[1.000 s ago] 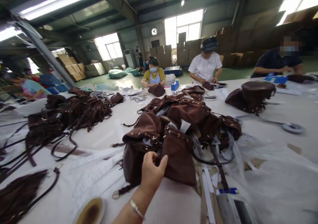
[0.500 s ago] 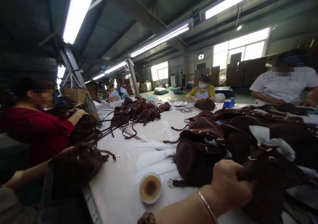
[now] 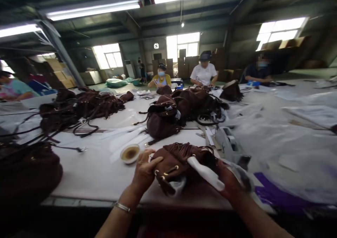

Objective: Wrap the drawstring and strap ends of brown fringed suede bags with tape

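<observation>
A dark brown drawstring bag [image 3: 170, 160] with gold eyelets and fringe is held above the near edge of the table, its opening tilted toward me and pale stuffing showing inside. My left hand [image 3: 143, 169], with a silver bracelet on its wrist, grips the bag's left side, thumb on top. My right hand [image 3: 229, 181] is closed on the other end, its fingers partly hidden behind the bag. A folded white strip [image 3: 206, 173] lies across the bag beside my right hand. Left of my left hand stands a round bowl [image 3: 130, 153] of brownish contents.
More brown bags [image 3: 160, 120] lie piled beyond my hands, with another heap [image 3: 84, 106] farther left. A large dark bag [image 3: 28, 174] fills the near left. A grey tape dispenser [image 3: 231, 143] and clear plastic sheeting [image 3: 276, 139] lie right. Several people work across the table.
The view has swung right. My left hand, earlier gripping a bag in the pile, now holds a bag in front of me together with my right hand.
</observation>
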`<state>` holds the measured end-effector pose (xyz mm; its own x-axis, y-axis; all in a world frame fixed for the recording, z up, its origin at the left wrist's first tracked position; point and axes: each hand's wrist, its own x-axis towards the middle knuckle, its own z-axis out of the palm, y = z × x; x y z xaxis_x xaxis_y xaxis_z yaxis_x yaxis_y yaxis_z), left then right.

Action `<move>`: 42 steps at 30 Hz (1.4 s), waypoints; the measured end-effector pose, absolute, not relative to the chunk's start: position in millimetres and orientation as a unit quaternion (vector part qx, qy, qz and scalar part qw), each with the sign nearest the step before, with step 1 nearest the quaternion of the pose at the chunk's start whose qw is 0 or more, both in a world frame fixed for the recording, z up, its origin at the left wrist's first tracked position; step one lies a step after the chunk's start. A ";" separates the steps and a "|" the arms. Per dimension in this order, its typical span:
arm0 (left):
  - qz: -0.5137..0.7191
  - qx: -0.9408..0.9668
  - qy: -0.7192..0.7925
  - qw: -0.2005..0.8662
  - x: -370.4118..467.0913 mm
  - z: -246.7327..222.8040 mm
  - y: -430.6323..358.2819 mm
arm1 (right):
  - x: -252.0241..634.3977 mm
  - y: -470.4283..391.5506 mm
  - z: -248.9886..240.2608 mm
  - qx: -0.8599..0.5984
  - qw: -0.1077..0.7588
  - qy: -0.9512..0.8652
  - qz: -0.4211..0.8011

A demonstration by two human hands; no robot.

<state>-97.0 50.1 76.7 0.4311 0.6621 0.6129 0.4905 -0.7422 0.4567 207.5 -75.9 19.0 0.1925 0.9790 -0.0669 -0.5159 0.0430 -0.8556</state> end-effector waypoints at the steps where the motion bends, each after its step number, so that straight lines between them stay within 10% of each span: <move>1: 0.401 0.820 0.393 0.108 -104.7 67.8 45.6 | 201.4 -78.3 19.2 -0.387 0.662 -0.264 0.585; 6: 0.360 0.581 0.584 0.438 -120.9 38.1 8.0 | 181.2 -90.3 18.5 -0.315 0.657 -0.202 0.654; 9: 0.364 0.395 0.466 0.703 -117.3 37.9 -22.8 | 174.1 -94.5 22.7 -0.325 0.666 -0.212 0.637; 13: 0.364 0.311 0.375 0.794 -109.3 48.4 -43.1 | 161.1 -97.9 36.4 -0.318 0.673 -0.254 0.618; 24: 0.443 0.482 0.368 0.660 -55.2 38.6 41.4 | 187.9 -79.0 53.0 -0.371 0.707 -0.241 0.551; 31: 0.479 0.600 0.505 0.394 -47.7 20.3 90.8 | 196.2 -96.3 43.5 -0.541 0.546 -0.233 0.596; 42: 0.452 0.781 0.410 0.135 -71.1 -1.4 19.0 | 263.4 -142.9 8.0 -0.764 0.369 -0.527 -0.049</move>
<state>-71.1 19.0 -1.4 0.2562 0.7622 0.5944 0.5176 -0.6276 0.5816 263.4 -142.9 8.0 0.4391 0.7697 0.4634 0.8417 -0.1721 -0.5119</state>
